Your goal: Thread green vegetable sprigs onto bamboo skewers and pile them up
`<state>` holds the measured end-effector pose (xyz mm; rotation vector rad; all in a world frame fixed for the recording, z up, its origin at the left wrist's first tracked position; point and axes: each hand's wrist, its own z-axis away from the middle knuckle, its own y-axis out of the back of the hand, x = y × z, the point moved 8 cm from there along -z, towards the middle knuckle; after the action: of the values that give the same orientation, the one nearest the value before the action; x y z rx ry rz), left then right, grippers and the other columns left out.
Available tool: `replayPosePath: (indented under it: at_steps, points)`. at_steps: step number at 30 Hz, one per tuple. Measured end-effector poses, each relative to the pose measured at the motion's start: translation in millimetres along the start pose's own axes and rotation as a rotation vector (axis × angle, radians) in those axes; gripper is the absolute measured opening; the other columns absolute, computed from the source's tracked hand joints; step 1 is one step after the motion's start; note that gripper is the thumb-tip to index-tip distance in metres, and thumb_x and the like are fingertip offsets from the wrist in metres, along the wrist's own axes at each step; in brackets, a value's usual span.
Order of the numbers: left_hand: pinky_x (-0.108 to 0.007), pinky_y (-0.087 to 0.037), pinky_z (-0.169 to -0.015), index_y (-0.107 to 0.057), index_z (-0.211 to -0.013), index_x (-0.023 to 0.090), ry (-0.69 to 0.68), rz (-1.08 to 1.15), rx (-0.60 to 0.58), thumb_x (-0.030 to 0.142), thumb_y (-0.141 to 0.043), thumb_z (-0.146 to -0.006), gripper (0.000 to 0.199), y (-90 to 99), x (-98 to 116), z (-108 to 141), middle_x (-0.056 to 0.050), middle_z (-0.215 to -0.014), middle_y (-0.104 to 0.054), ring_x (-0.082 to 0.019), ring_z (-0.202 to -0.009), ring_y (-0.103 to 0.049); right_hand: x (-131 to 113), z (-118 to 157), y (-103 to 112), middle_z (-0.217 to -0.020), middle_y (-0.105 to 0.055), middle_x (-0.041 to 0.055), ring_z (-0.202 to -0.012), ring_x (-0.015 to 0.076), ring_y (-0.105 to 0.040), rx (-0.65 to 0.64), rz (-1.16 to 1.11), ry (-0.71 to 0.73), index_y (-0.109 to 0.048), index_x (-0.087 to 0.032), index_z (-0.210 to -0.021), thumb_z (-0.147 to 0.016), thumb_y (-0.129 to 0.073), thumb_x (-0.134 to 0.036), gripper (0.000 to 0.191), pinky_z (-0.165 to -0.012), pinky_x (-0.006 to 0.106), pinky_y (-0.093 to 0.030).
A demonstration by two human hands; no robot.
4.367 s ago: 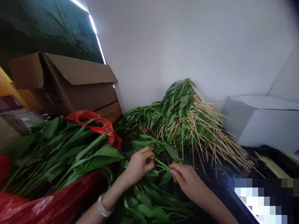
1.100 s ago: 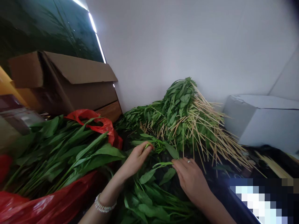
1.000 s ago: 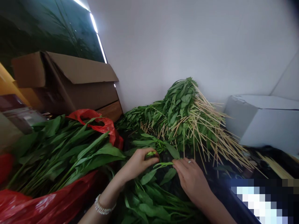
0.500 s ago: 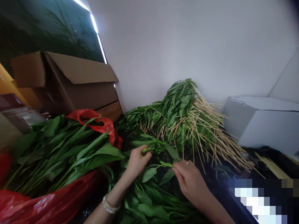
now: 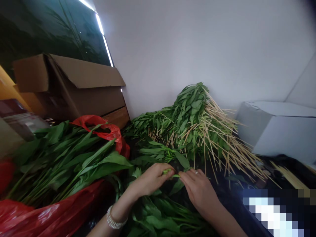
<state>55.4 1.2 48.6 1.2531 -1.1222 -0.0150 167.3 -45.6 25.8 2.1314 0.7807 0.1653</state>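
My left hand is closed around short green stem ends that look like water spinach. My right hand, with a ring on one finger, pinches a leafy green stem just beside it. The fingertips of both hands nearly meet, and the stem spans the small gap. Below them lies a loose heap of leafy greens. Just beyond the hands rests a small bunch of cut greens. Farther back, more greens are piled against the wall, with many thin wooden skewers sticking out.
On the left, a red plastic bag holds long leafy stems. Behind it stands an open cardboard box. A white box sits at the right, with pale sticks on black plastic in front.
My left hand has moved right and slightly down, closing the gap to my right hand. The right hand has stayed almost in place, still pinching the stem.
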Motion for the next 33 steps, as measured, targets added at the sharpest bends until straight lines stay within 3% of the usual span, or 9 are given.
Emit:
replayPosePath:
  at_steps: [3,8,10,14,19,22,24,29,33]
  points:
    - [-0.022,-0.044,-0.068,-0.066,-0.088,0.017,0.029,0.0,-0.134,0.034,-0.043,-0.097,0.03,-15.2,-1,2,0.0,-0.072,-0.066,-0.014,-0.069,-0.061,-1,-1,4,-0.076,-0.064,0.0035,-0.075,0.0211,-0.055,0.029,0.023,0.016,-0.062,-0.02,-0.097,-0.101,-0.032,-0.019,0.031,-0.073,0.033,-0.03]
    - [-0.023,-0.044,-0.074,-0.062,-0.104,0.02,0.09,-0.033,0.036,0.031,-0.042,-0.097,0.024,6.8,-2,5,0.0,-0.086,-0.068,-0.015,-0.078,-0.06,10,-1,13,-0.079,-0.065,0.0045,-0.078,0.0206,-0.056,0.086,0.038,-0.056,-0.063,-0.018,-0.096,-0.1,-0.039,-0.022,0.025,-0.075,0.033,-0.031]
    - [-0.023,-0.044,-0.078,-0.063,-0.107,0.021,0.065,-0.049,0.026,0.032,-0.048,-0.094,0.023,7.9,3,8,-0.001,-0.095,-0.069,-0.015,-0.084,-0.061,16,-1,16,-0.078,-0.065,0.0044,-0.077,0.0209,-0.056,0.098,0.054,-0.095,-0.063,-0.018,-0.094,-0.1,-0.04,-0.022,0.024,-0.074,0.034,-0.032]
    - [-0.019,-0.042,-0.069,-0.072,-0.094,0.022,-0.016,-0.1,-0.16,0.027,-0.069,-0.081,0.014,-20.9,7,13,0.003,-0.084,-0.073,-0.013,-0.075,-0.064,22,0,14,-0.075,-0.064,0.004,-0.075,0.0212,-0.055,0.068,0.078,-0.143,-0.063,-0.018,-0.09,-0.099,-0.041,-0.021,0.024,-0.074,0.035,-0.032]
    - [-0.021,-0.042,-0.064,-0.075,-0.092,0.026,-0.07,-0.236,-0.21,0.032,-0.08,-0.069,0.025,-53.1,6,14,0.001,-0.079,-0.075,-0.018,-0.074,-0.068,24,0,10,-0.077,-0.065,0.0049,-0.077,0.0215,-0.057,0.024,0.061,-0.173,-0.064,-0.018,-0.09,-0.098,-0.041,-0.02,0.025,-0.075,0.035,-0.034]
    - [-0.022,-0.041,-0.06,-0.075,-0.083,0.024,-0.085,-0.286,-0.217,0.027,-0.079,-0.07,0.014,-57.6,8,12,0.0,-0.073,-0.073,-0.018,-0.069,-0.067,26,1,9,-0.079,-0.067,0.0051,-0.077,0.021,-0.058,0.023,0.005,-0.203,-0.065,-0.018,-0.089,-0.099,-0.04,-0.021,0.026,-0.076,0.035,-0.035]
    - [-0.022,-0.041,-0.061,-0.075,-0.08,0.022,-0.077,-0.262,-0.155,0.025,-0.075,-0.074,0.006,-47.5,8,9,0.0,-0.072,-0.073,-0.017,-0.069,-0.066,30,1,10,-0.083,-0.068,0.0054,-0.079,0.0206,-0.06,0.037,-0.105,-0.252,-0.065,-0.019,-0.091,-0.098,-0.041,-0.023,0.026,-0.076,0.034,-0.037]
    - [-0.021,-0.043,-0.066,-0.073,-0.086,0.019,0.015,-0.139,0.148,0.025,-0.065,-0.083,0.011,4.2,-7,4,-0.002,-0.08,-0.073,-0.015,-0.073,-0.065,44,3,13,-0.089,-0.069,0.0037,-0.085,0.0181,-0.063,0.024,-0.533,-0.44,-0.067,-0.022,-0.097,-0.099,-0.039,-0.035,0.031,-0.077,0.03,-0.045]
    - [-0.024,-0.044,-0.069,-0.073,-0.083,0.019,0.068,-0.185,0.279,0.028,-0.063,-0.085,0.014,25.3,-17,6,-0.003,-0.079,-0.073,-0.018,-0.076,-0.066,41,0,13,-0.102,-0.068,0.0037,-0.097,0.0185,-0.063,-0.033,-0.624,-0.425,-0.066,-0.024,-0.106,-0.098,-0.041,-0.035,0.029,-0.085,0.03,-0.047]
